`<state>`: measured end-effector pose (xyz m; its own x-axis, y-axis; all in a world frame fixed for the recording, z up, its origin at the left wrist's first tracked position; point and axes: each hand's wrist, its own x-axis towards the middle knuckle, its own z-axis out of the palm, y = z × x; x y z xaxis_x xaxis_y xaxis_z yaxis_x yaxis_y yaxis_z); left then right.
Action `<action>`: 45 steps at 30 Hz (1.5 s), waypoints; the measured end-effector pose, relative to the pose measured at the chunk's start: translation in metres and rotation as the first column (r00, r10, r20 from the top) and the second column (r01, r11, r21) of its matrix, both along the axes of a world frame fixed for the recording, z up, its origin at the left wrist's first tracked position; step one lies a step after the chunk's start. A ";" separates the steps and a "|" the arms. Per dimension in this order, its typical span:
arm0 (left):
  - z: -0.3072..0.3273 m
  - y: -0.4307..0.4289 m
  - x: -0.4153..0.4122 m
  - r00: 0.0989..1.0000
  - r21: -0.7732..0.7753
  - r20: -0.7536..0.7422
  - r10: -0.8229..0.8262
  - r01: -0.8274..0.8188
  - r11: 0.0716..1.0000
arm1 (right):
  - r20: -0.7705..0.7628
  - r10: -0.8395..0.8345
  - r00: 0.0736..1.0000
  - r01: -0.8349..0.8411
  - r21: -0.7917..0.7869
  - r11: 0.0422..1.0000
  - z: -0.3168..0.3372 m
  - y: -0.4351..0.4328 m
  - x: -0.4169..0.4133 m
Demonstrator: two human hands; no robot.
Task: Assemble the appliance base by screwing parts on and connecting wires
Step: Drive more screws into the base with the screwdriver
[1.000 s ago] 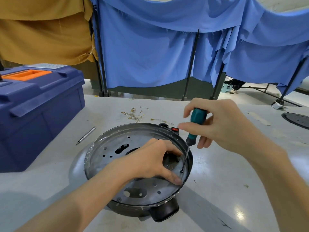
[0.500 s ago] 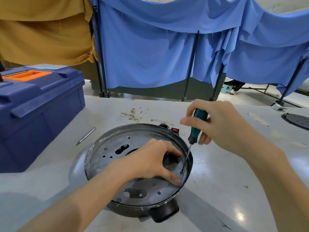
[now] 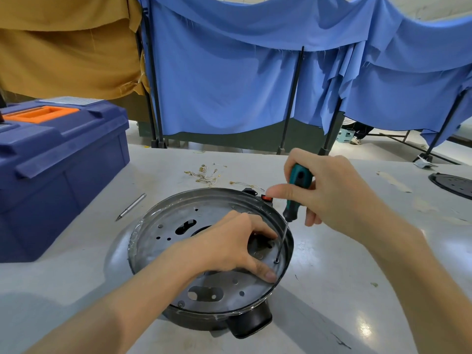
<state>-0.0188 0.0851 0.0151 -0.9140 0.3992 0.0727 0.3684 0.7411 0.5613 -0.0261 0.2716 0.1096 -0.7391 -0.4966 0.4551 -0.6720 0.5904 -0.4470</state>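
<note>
Grey table, blue curtains behind. Blue toolbox at left, lid closed, contents unseen. Mid-table: appliance base, round, perforated metal plate up, dark shell. Left hand grips plate, fingers hooked in cutout, thumb pressing. Right hand wraps teal screwdriver, tip on 1 screw near right rim.
</note>
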 end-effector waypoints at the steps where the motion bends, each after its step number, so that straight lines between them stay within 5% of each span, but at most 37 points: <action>1: 0.000 0.000 0.000 1.000 0.000 0.007 0.004 -0.004 1.000 | -0.044 -0.054 0.998 0.056 0.050 0.997 0.000 0.000 -0.002; 3: -0.001 -0.001 0.000 1.000 0.003 0.006 0.003 -0.003 1.000 | -0.030 -0.070 0.997 0.074 0.157 0.985 -0.001 0.004 -0.006; 5: -0.001 -0.001 0.000 1.000 0.006 -0.006 0.001 -0.001 1.000 | 0.152 0.031 0.988 -0.058 0.176 0.983 -0.002 0.010 -0.008; 8: 0.000 -0.001 0.000 1.000 0.006 -0.011 -0.007 0.007 1.000 | 0.297 0.191 0.936 -0.187 -0.042 0.982 0.000 0.013 -0.008; 14: 0.004 0.001 0.001 0.999 -0.030 -0.022 -0.026 0.025 0.999 | 0.010 0.064 0.998 -0.062 -0.110 0.992 -0.006 -0.001 -0.006; 19: 0.002 0.001 0.001 1.000 -0.017 0.002 -0.002 0.002 1.000 | 0.022 0.003 1.000 -0.005 0.071 0.997 0.002 0.009 -0.008; 23: 0.004 0.001 0.002 0.999 -0.036 -0.026 -0.025 0.024 0.999 | 0.121 0.135 0.983 -0.120 -0.124 0.985 0.005 0.017 -0.008; 26: 0.005 0.002 0.002 0.999 -0.045 -0.024 -0.026 0.025 0.999 | 0.060 0.000 0.998 0.010 -0.175 0.985 0.002 0.014 -0.005; 32: 0.006 0.002 0.002 1.000 -0.019 -0.013 -0.016 0.015 1.000 | -0.326 -0.238 0.915 0.232 -0.058 0.971 -0.013 0.002 -0.005; 35: 0.005 0.002 0.002 1.000 -0.008 -0.015 -0.010 0.009 1.000 | -0.019 -0.019 1.000 0.016 -0.174 0.985 -0.011 -0.005 -0.001; 37: 0.004 0.002 0.002 1.000 -0.010 -0.019 -0.011 0.010 1.000 | 0.173 0.135 0.976 -0.102 -0.187 0.977 -0.010 -0.005 0.000; 40: 0.005 0.001 0.004 1.000 0.013 -0.015 -0.008 0.008 1.000 | 0.275 0.200 0.940 -0.181 -0.091 0.979 -0.002 0.005 -0.001; 45: 0.008 0.003 0.006 0.999 -0.013 -0.042 -0.016 0.016 1.000 | 0.295 0.196 0.935 -0.146 -0.184 0.972 0.001 0.015 -0.004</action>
<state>-0.0126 0.0883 0.0236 -0.9037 0.4148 0.1060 0.4033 0.7418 0.5357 -0.0298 0.2870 0.1105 -0.7658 -0.5686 0.3004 -0.5702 0.3843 -0.7261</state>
